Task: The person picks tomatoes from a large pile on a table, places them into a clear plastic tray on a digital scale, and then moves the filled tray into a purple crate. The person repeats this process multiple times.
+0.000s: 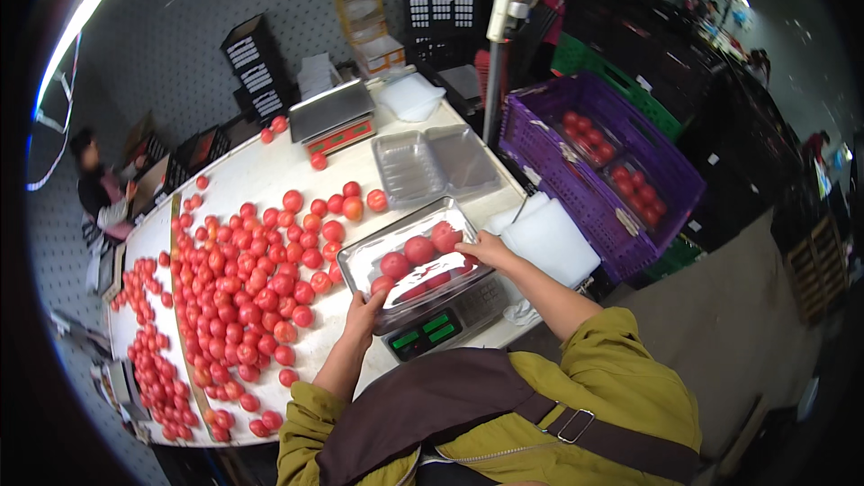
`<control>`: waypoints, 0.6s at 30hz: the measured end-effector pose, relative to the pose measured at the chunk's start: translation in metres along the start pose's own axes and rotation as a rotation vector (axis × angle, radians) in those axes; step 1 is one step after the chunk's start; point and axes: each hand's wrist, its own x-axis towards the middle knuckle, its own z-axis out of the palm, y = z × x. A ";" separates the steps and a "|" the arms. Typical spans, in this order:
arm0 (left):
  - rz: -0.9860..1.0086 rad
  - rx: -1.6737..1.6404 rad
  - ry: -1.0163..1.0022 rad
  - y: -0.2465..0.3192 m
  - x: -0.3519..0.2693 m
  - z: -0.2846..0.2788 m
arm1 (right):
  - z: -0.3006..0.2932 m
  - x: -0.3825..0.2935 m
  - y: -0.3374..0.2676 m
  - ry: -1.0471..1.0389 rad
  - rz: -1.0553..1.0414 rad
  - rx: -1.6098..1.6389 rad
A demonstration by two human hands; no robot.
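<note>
A clear plastic clamshell box with several red tomatoes inside sits over the near digital scale, whose green displays are lit. My left hand grips the box at its near left corner. At the right end, my right hand holds its edge, thumb on the lid. Glare hides part of the contents. Just beyond lies another clamshell box, lid folded back, with no tomatoes in it. To the left spreads a large heap of loose tomatoes on the white table.
A second scale stands at the table's far side. White foam sheets lie at the right edge. Beyond them, a purple crate holds packed tomato boxes. A metal post rises near the corner. Another person is across the table.
</note>
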 end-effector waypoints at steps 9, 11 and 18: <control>0.312 -0.233 -0.252 0.106 -0.054 0.031 | -0.036 -0.094 -0.001 -0.308 0.285 1.324; 0.433 -0.463 -0.416 0.124 -0.063 0.047 | -0.048 -0.116 -0.007 -0.195 0.230 1.516; 0.303 -0.266 -0.417 0.124 -0.073 0.055 | -0.163 -0.119 -0.033 0.542 0.032 1.632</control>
